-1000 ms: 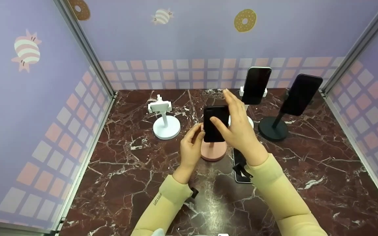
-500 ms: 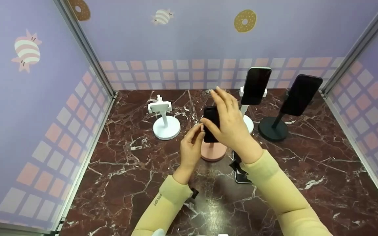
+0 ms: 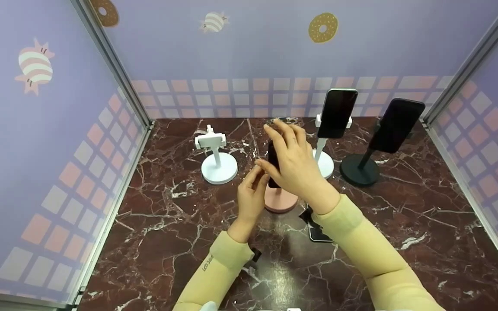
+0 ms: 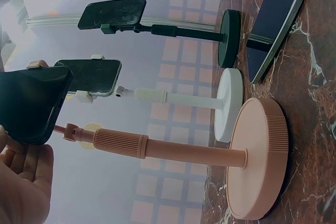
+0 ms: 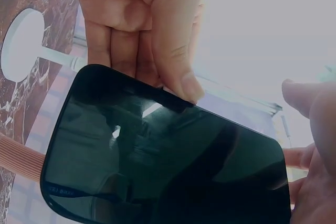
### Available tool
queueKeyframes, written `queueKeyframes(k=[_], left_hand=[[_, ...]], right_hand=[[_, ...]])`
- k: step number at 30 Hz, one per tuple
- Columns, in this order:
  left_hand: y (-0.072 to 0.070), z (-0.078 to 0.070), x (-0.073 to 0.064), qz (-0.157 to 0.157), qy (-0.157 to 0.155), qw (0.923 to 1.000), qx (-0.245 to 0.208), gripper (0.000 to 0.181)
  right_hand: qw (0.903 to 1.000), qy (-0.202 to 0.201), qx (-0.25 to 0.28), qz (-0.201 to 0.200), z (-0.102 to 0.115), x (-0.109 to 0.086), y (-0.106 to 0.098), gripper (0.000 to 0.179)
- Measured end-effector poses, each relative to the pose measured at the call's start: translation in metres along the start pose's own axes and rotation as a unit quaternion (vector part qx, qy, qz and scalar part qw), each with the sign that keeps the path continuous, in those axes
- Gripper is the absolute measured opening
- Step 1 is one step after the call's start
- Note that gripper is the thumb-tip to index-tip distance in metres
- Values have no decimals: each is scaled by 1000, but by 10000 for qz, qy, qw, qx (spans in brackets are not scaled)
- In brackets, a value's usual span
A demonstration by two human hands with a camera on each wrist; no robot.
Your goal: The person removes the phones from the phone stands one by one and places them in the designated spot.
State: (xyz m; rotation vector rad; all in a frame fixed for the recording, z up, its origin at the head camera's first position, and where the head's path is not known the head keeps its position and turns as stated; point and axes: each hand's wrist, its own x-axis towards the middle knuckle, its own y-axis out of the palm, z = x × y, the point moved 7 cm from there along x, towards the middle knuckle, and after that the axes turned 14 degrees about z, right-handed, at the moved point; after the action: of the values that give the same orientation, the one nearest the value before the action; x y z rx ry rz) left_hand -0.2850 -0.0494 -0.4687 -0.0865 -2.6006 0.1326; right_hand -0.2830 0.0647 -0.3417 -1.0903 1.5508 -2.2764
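A black phone (image 3: pixel 272 157) sits upright in the clamp of a pink phone stand (image 3: pixel 280 201), partly covered by my right hand in the head view. My left hand (image 3: pixel 251 198) pinches the stand's clamp at the phone's left edge; its thumb lies at that edge in the right wrist view, with the other fingers behind. My right hand (image 3: pixel 294 162) is held over the phone's front and right side, fingers apart and loosely bent, thumb pointing left toward the left hand's fingertips. In the left wrist view, the pink clamp shows at the far edge of the phone (image 4: pixel 31 103).
An unloaded white stand (image 3: pixel 218 167) stands at left. Behind my right hand is another white stand (image 3: pixel 326 166) holding a phone (image 3: pixel 337 113). Farther right, a black stand (image 3: pixel 359 170) carries a black phone (image 3: pixel 398 125). Another phone (image 3: pixel 319 234) lies flat beneath my right wrist.
My right hand has moved left across the phone, covering more of it, and its thumb has come close to the left fingertips. My left hand and the stands have stayed put.
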Motion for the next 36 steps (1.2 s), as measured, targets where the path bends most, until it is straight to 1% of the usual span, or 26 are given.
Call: queueKeyframes(k=[6,10,14,17,20,24,26,31,36], left_hand=[[0,-1,0,33,37,10000,-1,33],[0,-2,0,19,99,9999,-7,31],[0,-2,1,-36,126,9999,20,30],[0,-1,1,-63,109,9999,-24,30],[1,0,2,-70,4,9998,-168,30],[1,1,2,-82,-99,9994,-313,29],[0,2,1,-88,-93,9993,-358,29],[-1,2,1,-72,-78,9994,-322,31],[-2,3,2,-89,-176,9996,-179,35]], right_hand=[[9995,192,-199,138,0,1,5,68],[9987,370,-236,246,-1,2,7,62],[9979,515,-319,249,-1,3,8,57],[9972,582,-419,192,-2,3,10,55],[9963,643,-554,123,-3,4,12,53],[9947,683,-760,-64,-4,4,16,52],[9941,687,-828,-161,-4,4,17,53],[9927,735,-903,-304,-3,5,19,55],[9915,791,-940,-420,-3,5,21,55]])
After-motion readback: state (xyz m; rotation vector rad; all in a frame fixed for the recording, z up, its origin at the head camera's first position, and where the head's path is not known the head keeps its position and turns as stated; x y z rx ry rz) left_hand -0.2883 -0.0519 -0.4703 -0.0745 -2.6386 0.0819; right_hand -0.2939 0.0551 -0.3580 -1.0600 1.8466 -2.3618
